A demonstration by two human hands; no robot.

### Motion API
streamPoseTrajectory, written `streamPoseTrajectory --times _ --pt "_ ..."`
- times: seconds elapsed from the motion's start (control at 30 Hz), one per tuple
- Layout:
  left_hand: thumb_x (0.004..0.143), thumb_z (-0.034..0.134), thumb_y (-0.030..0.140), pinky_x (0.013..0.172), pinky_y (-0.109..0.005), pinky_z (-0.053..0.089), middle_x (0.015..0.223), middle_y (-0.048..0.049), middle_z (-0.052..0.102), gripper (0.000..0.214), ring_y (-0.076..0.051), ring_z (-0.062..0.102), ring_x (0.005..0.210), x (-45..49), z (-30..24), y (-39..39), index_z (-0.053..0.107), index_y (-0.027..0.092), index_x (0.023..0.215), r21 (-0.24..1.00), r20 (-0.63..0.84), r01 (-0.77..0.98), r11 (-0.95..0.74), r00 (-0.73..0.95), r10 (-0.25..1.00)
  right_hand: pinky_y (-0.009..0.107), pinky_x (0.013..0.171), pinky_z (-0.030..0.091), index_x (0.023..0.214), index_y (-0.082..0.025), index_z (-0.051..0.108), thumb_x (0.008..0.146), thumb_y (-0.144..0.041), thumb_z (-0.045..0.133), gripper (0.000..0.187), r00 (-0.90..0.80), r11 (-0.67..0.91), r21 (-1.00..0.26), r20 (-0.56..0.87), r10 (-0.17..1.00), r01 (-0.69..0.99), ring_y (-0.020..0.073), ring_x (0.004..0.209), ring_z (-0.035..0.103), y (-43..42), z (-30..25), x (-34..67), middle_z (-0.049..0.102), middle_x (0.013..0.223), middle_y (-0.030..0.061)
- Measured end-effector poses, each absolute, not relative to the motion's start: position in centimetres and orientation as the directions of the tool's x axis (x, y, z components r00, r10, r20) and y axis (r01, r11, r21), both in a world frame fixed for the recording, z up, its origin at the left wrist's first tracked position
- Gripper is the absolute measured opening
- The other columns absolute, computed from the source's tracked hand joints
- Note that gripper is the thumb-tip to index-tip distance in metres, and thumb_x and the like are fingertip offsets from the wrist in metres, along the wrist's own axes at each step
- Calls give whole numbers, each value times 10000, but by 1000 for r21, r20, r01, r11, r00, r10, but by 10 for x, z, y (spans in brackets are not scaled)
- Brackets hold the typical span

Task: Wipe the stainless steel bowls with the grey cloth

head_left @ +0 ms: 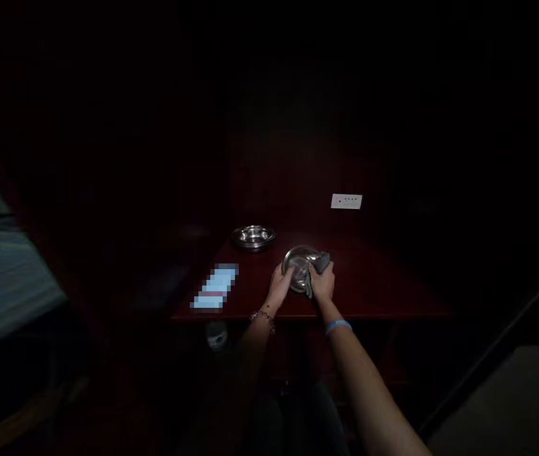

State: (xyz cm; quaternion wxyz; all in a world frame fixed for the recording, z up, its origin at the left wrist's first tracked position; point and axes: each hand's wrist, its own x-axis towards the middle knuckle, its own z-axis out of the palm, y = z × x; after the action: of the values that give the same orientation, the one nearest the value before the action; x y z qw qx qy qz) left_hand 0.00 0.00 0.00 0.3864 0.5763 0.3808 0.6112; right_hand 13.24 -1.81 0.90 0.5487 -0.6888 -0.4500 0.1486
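Note:
Over the dark red table [368,285], a shiny metal bowl [296,261] is tilted with its inside toward me. My left hand [279,286] grips the bowl's left rim, thumb on the inner side. On the other side my right hand [323,282] is closed round a grey cloth [321,261], which it presses against the bowl's right part. The fingers behind the bowl are hidden. Farther back and to the left sits another metal bowl [253,237], perhaps a stack of them, untouched by either hand.
A blurred-out bright rectangle [216,288] lies on the table's left side. A white socket panel [346,201] is on the back wall. Below the table's front edge, left, is a pale rounded object [216,335]. A light striped surface [7,278] shows far left. The surroundings are very dark.

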Motion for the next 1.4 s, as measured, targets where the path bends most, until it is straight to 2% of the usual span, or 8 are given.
streamPoseTrajectory --times 0.13,0.3,0.4,0.63,0.8,1.03,1.2,1.4 --pt "794 601 337 1042 -371 398 1226 -98 631 435 -223 579 1133 0 6 -6 588 150 1186 917 395 -67 -394 6 919 334 773 509 1153 -197 461 802 -461 551 449 553 -32 -886 260 791 462 266 918 666 -19 12 132 675 1027 107" --pt "786 612 267 1115 -359 316 1357 -59 537 578 -219 484 1260 -1 14 -13 450 221 1340 908 408 -95 -407 -11 913 320 789 504 1181 -200 442 830 -436 511 428 542 -39 -875 263 798 483 256 944 660 -21 14 132 668 1041 101" --pt "791 599 238 1116 -357 310 1380 -59 508 600 -213 468 1273 -1 13 -12 406 235 1359 890 444 -119 -441 -2 896 332 789 501 1194 -194 432 837 -441 496 439 522 -73 -859 238 819 506 262 937 658 -22 15 131 668 1030 101" --pt "866 506 359 1069 -358 358 1279 -106 585 402 -212 543 1181 -2 3 -2 535 168 1219 913 388 -108 -394 -71 919 373 835 479 1237 -209 416 811 -490 534 524 423 -98 -800 205 882 592 274 986 640 -23 20 129 657 1050 95" --pt "902 424 468 1092 -357 335 1326 -112 559 463 -211 507 1237 -4 7 -1 536 173 1242 911 348 -178 -371 -148 926 392 863 468 1285 -229 390 802 -531 550 592 323 -11 -792 236 917 611 282 1049 619 -24 18 127 651 1103 89" --pt "877 469 501 1110 -340 314 1350 -105 542 494 -209 483 1267 -6 15 -6 551 171 1236 893 308 -267 -361 -220 925 386 893 463 1370 -281 361 782 -560 579 686 279 35 -816 237 931 577 263 1053 621 -24 16 127 651 1131 52" --pt "856 512 490 1083 -359 352 1323 -97 567 472 -220 518 1227 -5 16 -7 570 185 1211 859 321 -335 -386 -234 918 394 914 460 1335 -291 462 826 -574 502 584 297 22 -823 230 927 568 261 1052 621 -22 16 127 659 1128 50" --pt "864 506 471 1080 -379 350 1290 -91 585 443 -208 540 1190 -3 14 -9 547 201 1214 855 372 -320 -408 -169 913 344 925 466 1235 -236 563 845 -519 483 488 366 63 -875 265 892 480 241 1068 616 -16 10 130 669 1126 60"
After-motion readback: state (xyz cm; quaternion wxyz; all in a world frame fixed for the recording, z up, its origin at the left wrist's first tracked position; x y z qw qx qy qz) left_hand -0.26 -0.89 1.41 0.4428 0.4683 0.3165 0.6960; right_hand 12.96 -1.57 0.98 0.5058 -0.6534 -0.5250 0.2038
